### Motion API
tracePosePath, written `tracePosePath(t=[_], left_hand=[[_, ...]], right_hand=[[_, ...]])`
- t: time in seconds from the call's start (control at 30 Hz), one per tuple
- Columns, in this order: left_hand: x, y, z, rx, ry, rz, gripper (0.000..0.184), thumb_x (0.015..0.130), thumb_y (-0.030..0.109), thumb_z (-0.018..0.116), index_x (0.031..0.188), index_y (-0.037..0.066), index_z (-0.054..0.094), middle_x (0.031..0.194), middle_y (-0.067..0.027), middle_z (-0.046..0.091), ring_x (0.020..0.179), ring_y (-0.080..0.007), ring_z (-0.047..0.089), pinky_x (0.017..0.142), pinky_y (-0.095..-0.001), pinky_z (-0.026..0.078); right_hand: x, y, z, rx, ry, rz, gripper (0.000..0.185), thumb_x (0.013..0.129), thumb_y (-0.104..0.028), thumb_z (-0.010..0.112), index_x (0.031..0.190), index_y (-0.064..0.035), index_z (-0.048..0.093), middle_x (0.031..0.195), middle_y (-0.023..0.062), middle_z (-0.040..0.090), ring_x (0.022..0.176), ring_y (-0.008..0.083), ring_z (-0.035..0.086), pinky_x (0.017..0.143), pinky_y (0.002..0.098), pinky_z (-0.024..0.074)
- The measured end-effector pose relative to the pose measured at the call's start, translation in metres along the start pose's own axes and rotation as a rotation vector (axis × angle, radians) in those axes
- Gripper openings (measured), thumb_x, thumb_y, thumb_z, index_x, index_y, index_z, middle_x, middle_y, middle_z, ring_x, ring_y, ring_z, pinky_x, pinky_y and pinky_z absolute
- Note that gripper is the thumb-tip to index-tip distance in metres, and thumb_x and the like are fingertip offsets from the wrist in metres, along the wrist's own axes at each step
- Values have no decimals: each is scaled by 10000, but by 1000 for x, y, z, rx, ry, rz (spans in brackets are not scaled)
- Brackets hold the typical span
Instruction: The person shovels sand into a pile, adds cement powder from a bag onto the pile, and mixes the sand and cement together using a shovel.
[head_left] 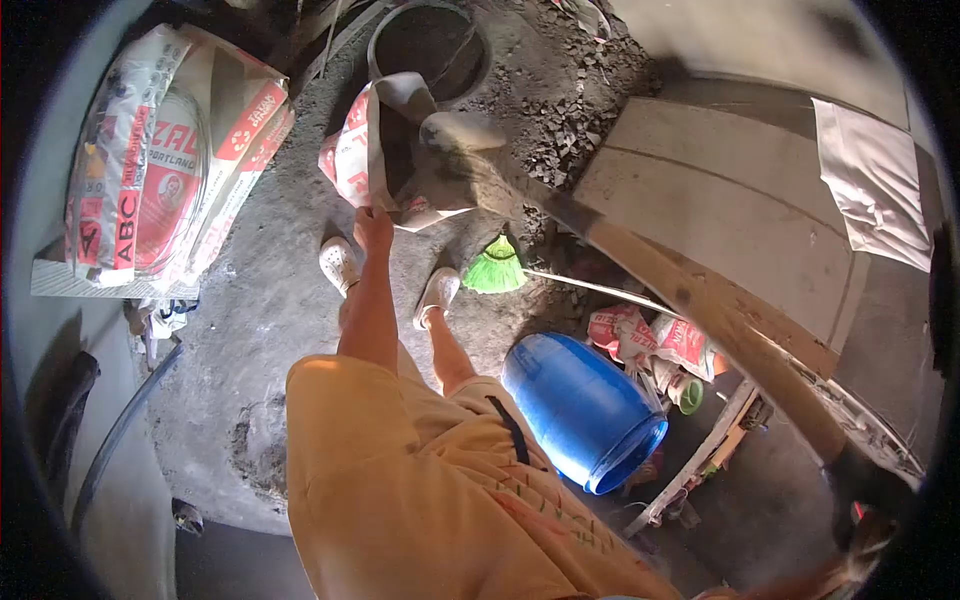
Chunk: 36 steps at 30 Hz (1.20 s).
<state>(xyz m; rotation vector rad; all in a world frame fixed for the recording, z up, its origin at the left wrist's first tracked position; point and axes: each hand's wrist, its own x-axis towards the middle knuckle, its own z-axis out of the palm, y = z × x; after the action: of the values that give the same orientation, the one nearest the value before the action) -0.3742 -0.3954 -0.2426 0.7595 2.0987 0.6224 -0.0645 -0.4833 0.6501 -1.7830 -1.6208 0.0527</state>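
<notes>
My left hand (374, 231) is closed on the edge of an open paper cement bag (352, 150), white with red print, which stands on the dusty floor with its mouth gaping. A shovel's long wooden handle (690, 290) slants across the view from lower right. Its blade (462, 133), blurred, is at the bag's mouth; whether it touches the bag I cannot tell. Beside the dark grip end of the handle, my right hand (862, 560) is closed around the shovel, partly dark and smeared at the edge of view.
Full cement bags (165, 160) stand on a ledge at left. A round bucket (374, 45) and rubble (570, 110) are at the back. Right of my feet lie a green broom (495, 268) and a blue barrel (580, 405). A large board (720, 200) leans at right.
</notes>
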Motion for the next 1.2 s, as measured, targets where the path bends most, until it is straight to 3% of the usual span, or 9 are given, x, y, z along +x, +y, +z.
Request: tracePosePath(t=[0.3, 0.4, 0.43, 0.5, 0.6, 0.63, 0.7, 0.9, 1.2], left_hand=[[-12, 4, -29, -58, -216, -126, 473, 874, 435, 418, 851, 16, 638, 696, -162, 665, 816, -358, 649, 764, -444, 468], [-12, 10, -40, 0, -159, -33, 487, 890, 428, 386, 864, 14, 640, 698, -169, 665, 804, -360, 654, 767, -443, 470], [-11, 14, -46, 3, -157, -14, 486, 893, 418, 374, 873, 13, 642, 694, -170, 664, 790, -365, 654, 772, -442, 470], [-10, 16, -54, 15, -150, 0, 486, 896, 408, 363, 883, 12, 644, 690, -171, 663, 777, -369, 654, 776, -441, 470], [-4, 6, -68, 204, -43, 256, 465, 892, 388, 366, 902, 20, 649, 692, -170, 664, 736, -370, 657, 756, -444, 477], [-3, 5, -74, 83, -83, 162, 438, 887, 383, 404, 925, 18, 642, 731, -174, 665, 718, -343, 660, 704, -433, 487], [-1, 7, -81, -166, -167, -21, 400, 877, 374, 481, 969, 14, 627, 808, -180, 667, 683, -289, 666, 599, -412, 508], [-17, 38, -92, -16, -106, 106, 395, 883, 349, 422, 847, 33, 657, 645, -132, 644, 595, -256, 637, 582, -386, 487], [-10, 87, -78, -163, -129, 135, 423, 873, 351, 453, 785, -21, 633, 653, -162, 637, 606, -282, 634, 614, -399, 479]], right_hand=[[36, 61, 6, 296, -257, 124, 376, 886, -257, 549, 1176, -26, 485, 804, 57, 445, 685, 157, 431, 645, 325, 383], [60, 94, 35, 916, -661, 840, 391, 883, -247, 552, 1198, -27, 476, 814, 55, 435, 699, 154, 425, 657, 326, 377], [57, 88, 65, 1040, -516, 1138, 350, 891, -240, 534, 1141, 1, 497, 880, 92, 445, 795, 175, 442, 729, 369, 378], [90, 165, 41, 907, -597, 1227, 353, 878, -173, 524, 1150, 49, 488, 889, 109, 490, 793, 187, 484, 715, 356, 410], [-11, 38, 236, -648, -143, -54, 331, 709, -157, 673, 992, 0, 604, 928, 99, 631, 852, 249, 607, 812, 345, 491], [-6, 54, 219, -761, -314, -192, 227, 805, -51, 545, 1005, 54, 556, 763, 71, 566, 702, 207, 550, 656, 302, 447], [-15, 43, 228, -1132, -630, -630, 231, 705, -74, 640, 912, 2, 572, 729, 57, 576, 686, 213, 559, 666, 319, 451], [-1, 16, 290, -211, -1152, -442, 272, 559, -163, 666, 803, -62, 600, 702, 50, 555, 628, 252, 565, 590, 387, 438], [15, 64, 329, -317, -1019, -425, 409, 585, -46, 715, 985, -76, 632, 879, 120, 648, 755, 314, 640, 663, 345, 501]])
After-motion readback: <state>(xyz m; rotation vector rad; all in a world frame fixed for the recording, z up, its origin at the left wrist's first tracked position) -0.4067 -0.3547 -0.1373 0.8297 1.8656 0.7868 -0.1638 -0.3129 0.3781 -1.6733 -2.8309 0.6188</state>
